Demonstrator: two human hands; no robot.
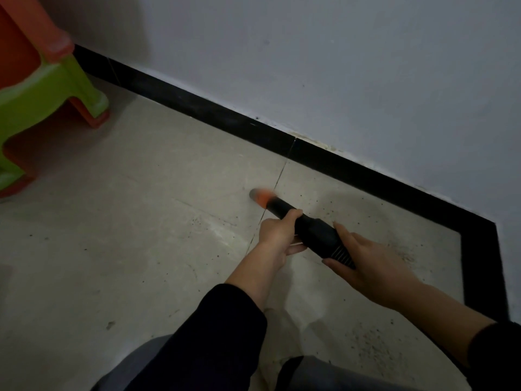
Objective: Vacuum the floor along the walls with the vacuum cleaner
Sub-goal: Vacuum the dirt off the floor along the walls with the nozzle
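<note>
The vacuum cleaner [310, 230] is a short black handheld one. It is held low over the floor [112, 249], near the black skirting board [225, 114] at the foot of the wall [338, 66]. Its orange nozzle [260, 197] is blurred and points away from the right-hand corner, sitting close to a tile joint [279, 176].

The left hand [277, 235] is wrapped around the narrow neck behind the nozzle. The right hand [369, 266] cups the ribbed rear end with its fingers laid mostly straight, steadying it rather than clenching.

The vacuum looks like rigid plastic, probably light enough for one hand. The neck seems the best place to steer from, and the thicker rear the place to carry its weight.

No bin or dust cup can be made out, so I cannot tell how full it is.

Dark crumbs [400, 249] are scattered over the floor towards the right-hand corner, beside and behind the right hand. Green and orange plastic stools [42, 88] stand stacked at the far left edge of the floor.
</note>
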